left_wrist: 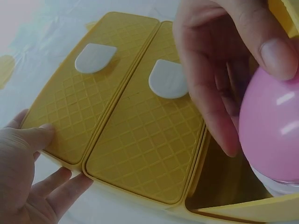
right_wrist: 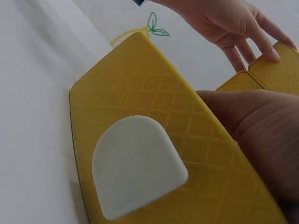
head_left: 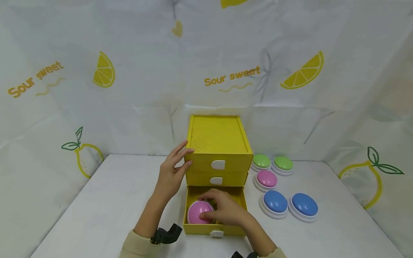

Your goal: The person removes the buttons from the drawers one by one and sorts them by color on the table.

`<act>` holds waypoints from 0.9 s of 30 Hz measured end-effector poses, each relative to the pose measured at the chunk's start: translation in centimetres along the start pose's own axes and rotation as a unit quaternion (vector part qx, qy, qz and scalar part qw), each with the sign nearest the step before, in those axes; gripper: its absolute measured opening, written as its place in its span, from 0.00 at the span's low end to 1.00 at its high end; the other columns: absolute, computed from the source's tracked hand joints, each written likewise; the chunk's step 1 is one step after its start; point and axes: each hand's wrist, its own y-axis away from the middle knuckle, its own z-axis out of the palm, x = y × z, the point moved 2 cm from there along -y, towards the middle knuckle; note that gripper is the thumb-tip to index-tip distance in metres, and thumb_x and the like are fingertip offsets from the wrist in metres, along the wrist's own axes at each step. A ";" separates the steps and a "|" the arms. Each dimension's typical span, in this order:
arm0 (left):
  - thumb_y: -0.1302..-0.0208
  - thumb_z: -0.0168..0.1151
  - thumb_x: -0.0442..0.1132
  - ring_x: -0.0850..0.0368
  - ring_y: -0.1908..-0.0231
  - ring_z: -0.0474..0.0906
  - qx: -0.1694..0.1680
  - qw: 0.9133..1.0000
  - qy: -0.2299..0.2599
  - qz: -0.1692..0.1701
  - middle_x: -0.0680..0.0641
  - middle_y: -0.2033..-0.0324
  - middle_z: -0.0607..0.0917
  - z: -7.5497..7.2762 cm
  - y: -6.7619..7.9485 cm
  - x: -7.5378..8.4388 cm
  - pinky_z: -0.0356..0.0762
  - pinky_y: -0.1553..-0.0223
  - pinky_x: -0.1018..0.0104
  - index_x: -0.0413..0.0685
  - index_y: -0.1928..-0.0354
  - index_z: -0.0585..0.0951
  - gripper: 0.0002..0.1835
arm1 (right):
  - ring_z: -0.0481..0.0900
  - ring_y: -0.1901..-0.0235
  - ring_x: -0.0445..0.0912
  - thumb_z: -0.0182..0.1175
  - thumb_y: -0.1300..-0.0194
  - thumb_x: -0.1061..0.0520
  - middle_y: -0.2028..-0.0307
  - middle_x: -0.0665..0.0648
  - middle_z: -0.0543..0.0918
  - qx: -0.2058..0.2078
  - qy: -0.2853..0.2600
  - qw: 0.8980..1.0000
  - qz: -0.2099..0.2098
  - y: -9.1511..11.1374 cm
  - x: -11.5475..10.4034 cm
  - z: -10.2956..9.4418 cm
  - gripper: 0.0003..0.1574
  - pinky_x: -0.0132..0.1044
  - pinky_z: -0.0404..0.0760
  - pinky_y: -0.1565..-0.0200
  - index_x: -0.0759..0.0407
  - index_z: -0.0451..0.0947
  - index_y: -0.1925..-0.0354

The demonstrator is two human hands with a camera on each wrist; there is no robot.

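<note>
A yellow drawer box [head_left: 219, 136] with white pulls has its two upper drawers closed and its bottom drawer [head_left: 230, 230] pulled out. My left hand [head_left: 171, 175] steadies the upper left side, its thumb on the front face and its extended fingers along the side edge. Inside the bottom drawer, a pink dome push button [head_left: 197, 212] with a white rim lies at the left. My right hand [head_left: 226, 208] reaches in and grips this button, thumb on the dome and fingers over its far right side. The drawer's front wall [right_wrist: 201, 154] hides most of that hand in the right wrist view.
Right of the box on the white table [head_left: 96, 215] are two green push buttons [head_left: 261, 161], another pink push button [head_left: 266, 178] and two blue push buttons [head_left: 275, 201]. A white lemon-print sheet [head_left: 145, 71] hangs behind and at the sides.
</note>
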 end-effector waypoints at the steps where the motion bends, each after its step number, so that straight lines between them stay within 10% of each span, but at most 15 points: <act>1: 0.30 0.63 0.34 0.48 0.30 0.72 0.000 1.000 0.001 -0.001 0.53 0.26 0.69 0.0 0.0 0.0 0.86 0.49 0.58 0.56 0.40 0.82 0.19 | 0.80 0.48 0.44 0.73 0.40 0.44 0.48 0.49 0.85 0.002 -0.004 1.000 0.000 0.0 0.0 0.0 0.29 0.41 0.82 0.43 0.52 0.82 0.43; 27: 0.31 0.63 0.33 0.49 0.30 0.72 0.004 1.000 -0.003 -0.012 0.54 0.26 0.70 0.1 0.1 0.0 0.85 0.49 0.61 0.57 0.40 0.82 0.19 | 0.86 0.58 0.48 0.72 0.40 0.56 0.43 0.61 0.81 -0.019 -0.214 0.976 0.046 0.6 0.7 -1.1 0.30 0.41 0.89 0.54 0.56 0.79 0.39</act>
